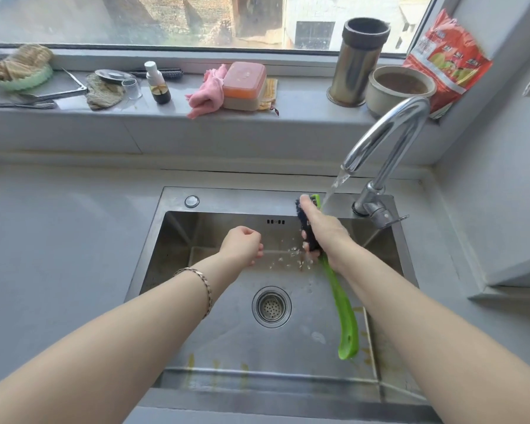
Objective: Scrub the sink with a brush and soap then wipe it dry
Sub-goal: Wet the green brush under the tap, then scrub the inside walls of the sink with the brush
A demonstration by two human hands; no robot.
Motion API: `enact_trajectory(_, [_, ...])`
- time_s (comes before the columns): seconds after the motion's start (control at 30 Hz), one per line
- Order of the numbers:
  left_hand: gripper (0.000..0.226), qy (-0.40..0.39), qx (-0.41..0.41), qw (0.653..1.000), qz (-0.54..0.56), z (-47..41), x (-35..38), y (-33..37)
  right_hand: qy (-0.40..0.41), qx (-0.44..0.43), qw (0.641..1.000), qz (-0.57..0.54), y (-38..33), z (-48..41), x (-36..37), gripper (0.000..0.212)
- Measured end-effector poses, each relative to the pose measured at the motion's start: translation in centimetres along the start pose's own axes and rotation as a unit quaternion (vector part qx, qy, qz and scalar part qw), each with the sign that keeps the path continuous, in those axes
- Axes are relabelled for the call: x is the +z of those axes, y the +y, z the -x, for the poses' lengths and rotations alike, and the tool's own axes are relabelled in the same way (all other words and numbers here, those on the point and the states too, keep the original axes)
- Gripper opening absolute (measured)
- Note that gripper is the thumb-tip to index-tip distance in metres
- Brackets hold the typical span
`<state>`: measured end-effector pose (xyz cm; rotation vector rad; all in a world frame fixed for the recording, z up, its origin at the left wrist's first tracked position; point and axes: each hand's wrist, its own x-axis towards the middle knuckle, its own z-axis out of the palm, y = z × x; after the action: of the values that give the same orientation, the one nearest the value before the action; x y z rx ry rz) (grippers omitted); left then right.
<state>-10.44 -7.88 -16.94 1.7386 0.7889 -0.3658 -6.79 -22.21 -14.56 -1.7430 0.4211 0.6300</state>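
Grey tabletop surrounds the sink [178, 198]. Centre right, the right hand [323, 232] grips the brush [343, 307] by its head under the running tap [389, 133]. The left hand [242, 243] is curled and holds nothing. Yellow stains along the lower rim suggest scrubbing is unfinished, and drying has not begun.

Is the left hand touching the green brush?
Apart. The head view shows bare sink wall between the left hand and the brush; only the right hand grips it.
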Motion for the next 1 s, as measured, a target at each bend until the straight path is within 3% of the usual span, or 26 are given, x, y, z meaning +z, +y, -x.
enact_trajectory(0.07, [0.016, -0.011, 0.004, 1.000, -0.015, 0.0, 0.2, 0.0, 0.039, -0.047, 0.997, 0.049, 1.6, -0.2, -1.3, 0.039])
enact_trajectory(0.2, [0.019, -0.026, 0.004, 0.999, -0.043, -0.1, 0.8, -0.1, 0.265, -0.072, 0.958, 0.079, 5.0, -1.9, -5.2, 0.033])
enact_trajectory(0.3, [0.019, -0.020, -0.001, 0.999, -0.049, -0.3, 1.7, -0.2, 0.309, -0.063, 0.949, 0.020, 5.5, -4.0, -7.2, 0.031])
enact_trajectory(0.57, [0.019, -0.005, 0.015, 0.997, -0.076, -1.3, 1.7, -1.2, 0.336, -0.062, 0.940, -0.027, 4.5, -7.4, -7.6, 0.049])
enact_trajectory(0.7, [0.019, 0.012, 0.013, 0.997, -0.071, -2.3, 1.0, -2.0, 0.344, -0.082, 0.935, 0.039, 3.4, -7.4, -9.1, 0.029])
enact_trajectory(0.87, [0.022, 0.026, 0.009, 0.997, -0.077, -3.6, 0.3, -3.1, 0.298, -0.059, 0.944, 0.130, 3.4, -5.7, -8.7, 0.062])
enact_trajectory(1.0, [0.028, 0.070, 0.065, 0.967, -0.236, -4.3, -2.4, -5.7, 0.208, 0.047, 0.970, 0.116, 6.1, -4.7, -2.9, 0.049])
